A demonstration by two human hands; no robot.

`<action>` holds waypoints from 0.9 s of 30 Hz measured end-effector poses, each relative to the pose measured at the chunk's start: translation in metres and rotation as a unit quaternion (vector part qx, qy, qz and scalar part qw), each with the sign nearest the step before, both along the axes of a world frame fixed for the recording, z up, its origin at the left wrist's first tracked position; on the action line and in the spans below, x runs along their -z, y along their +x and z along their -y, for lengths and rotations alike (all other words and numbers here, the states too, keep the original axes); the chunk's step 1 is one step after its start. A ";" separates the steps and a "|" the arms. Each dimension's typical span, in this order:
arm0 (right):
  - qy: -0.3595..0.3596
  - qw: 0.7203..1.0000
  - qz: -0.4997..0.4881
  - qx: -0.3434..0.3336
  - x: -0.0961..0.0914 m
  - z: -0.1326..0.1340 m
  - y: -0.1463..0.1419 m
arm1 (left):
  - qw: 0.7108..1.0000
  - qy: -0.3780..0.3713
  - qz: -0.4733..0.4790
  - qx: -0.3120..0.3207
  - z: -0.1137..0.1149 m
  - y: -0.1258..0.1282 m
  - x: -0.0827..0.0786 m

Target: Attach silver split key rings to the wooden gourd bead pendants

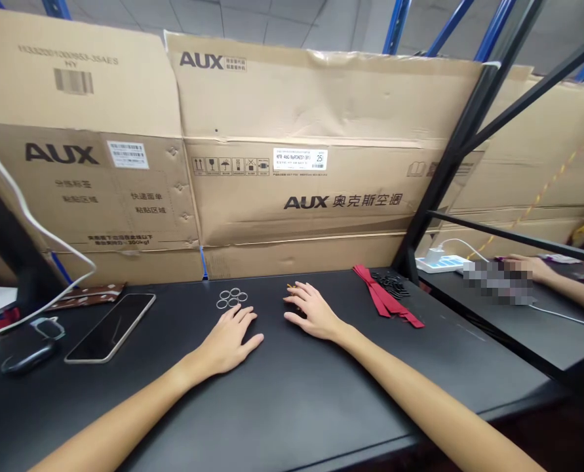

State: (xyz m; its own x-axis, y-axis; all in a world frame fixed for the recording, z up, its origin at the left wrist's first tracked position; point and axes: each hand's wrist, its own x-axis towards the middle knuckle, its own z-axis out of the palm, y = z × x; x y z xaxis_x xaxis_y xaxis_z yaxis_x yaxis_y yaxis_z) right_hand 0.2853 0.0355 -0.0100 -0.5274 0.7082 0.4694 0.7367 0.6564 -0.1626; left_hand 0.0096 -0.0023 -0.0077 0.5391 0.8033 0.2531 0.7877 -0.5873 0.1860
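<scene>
My left hand [231, 341] lies flat, palm down, on the black table [282, 406], its fingertips just short of a cluster of several metal rings [231, 298]. My right hand [311, 311] rests palm down a little to the right, fingers spread, over a small yellowish item that is mostly hidden under the fingers. Neither hand grips anything. A bundle of red straps [385, 303] lies to the right of my right hand, next to a pile of small black parts [392, 285].
A phone [111, 326] lies face up at the left, with a dark mouse-like object [26, 357] and brown leather pieces [88, 295] nearby. Large AUX cardboard boxes [292, 164] wall the table's back. Another person's hand [527, 267] rests on the neighbouring table beside a white power strip [439, 263].
</scene>
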 end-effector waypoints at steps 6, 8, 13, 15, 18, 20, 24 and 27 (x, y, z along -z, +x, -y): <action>0.027 0.999 -0.017 -0.043 -0.004 0.020 -0.012 | 1.000 0.008 0.007 0.011 -0.001 -0.001 0.002; 0.020 0.998 -0.017 -0.062 -0.005 0.026 -0.017 | 1.000 0.008 0.011 0.007 -0.002 -0.001 0.002; 0.004 0.997 -0.020 -0.077 -0.005 0.031 -0.022 | 1.000 -0.001 0.014 0.006 -0.004 -0.001 0.000; 0.000 0.997 -0.022 -0.073 -0.004 0.030 -0.021 | 1.000 -0.002 0.016 0.009 -0.005 -0.002 0.000; -0.004 0.997 -0.025 -0.070 -0.004 0.029 -0.020 | 1.000 -0.008 0.013 0.008 -0.005 -0.003 -0.002; -0.008 0.997 -0.023 -0.069 -0.005 0.029 -0.019 | 1.000 -0.011 0.007 0.007 -0.005 -0.003 -0.004; -0.024 0.996 -0.019 -0.082 -0.009 0.032 -0.021 | 1.000 -0.009 0.004 0.014 -0.005 -0.004 -0.006; -0.055 0.992 -0.012 -0.109 -0.012 0.038 -0.023 | 1.000 -0.010 0.005 0.019 -0.007 -0.006 -0.006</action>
